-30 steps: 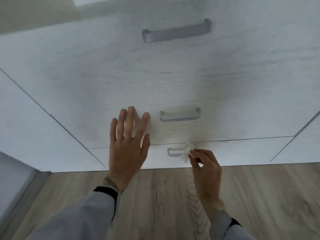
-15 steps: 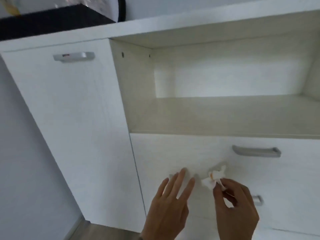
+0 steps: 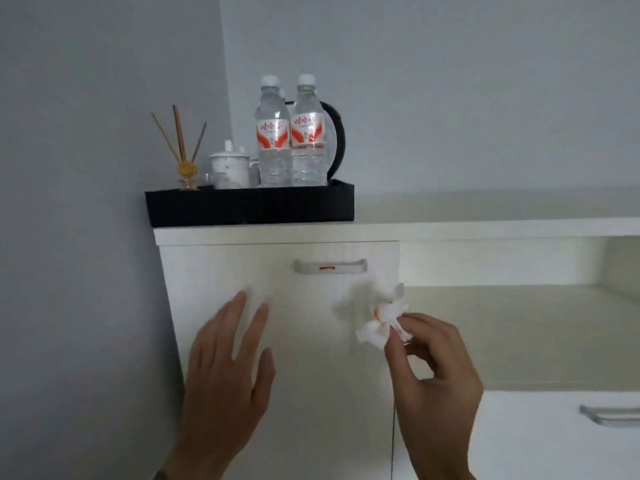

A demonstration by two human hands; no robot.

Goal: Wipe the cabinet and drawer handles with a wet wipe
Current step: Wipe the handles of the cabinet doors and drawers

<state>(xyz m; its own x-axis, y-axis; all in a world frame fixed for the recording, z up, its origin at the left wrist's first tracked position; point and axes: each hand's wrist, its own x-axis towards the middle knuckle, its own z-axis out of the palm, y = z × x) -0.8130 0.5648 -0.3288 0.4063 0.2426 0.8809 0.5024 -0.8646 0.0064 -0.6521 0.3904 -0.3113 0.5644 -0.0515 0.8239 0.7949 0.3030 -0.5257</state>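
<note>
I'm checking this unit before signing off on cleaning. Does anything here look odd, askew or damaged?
Only one small thing: the cabinet door handle carries a small red mark, perhaps a sticker. The tray overhangs the cabinet's left edge slightly. Nothing looks spilled or broken.

This looks like a hotel or guest room. On top of a low white wood-grain cabinet (image 3: 277, 341) in the corner of plain grey walls sits a black rectangular tray (image 3: 249, 206) holding two sealed clear plastic water bottles with red-and-white labels (image 3: 291, 133), a white lidded ceramic cup (image 3: 229, 169), a black-handled electric kettle (image 3: 337, 140) and a small reed diffuser (image 3: 187, 157). Beside the cabinet door is an open shelf niche (image 3: 519, 323) above a drawer with a silver bar handle (image 3: 611, 414).
</note>
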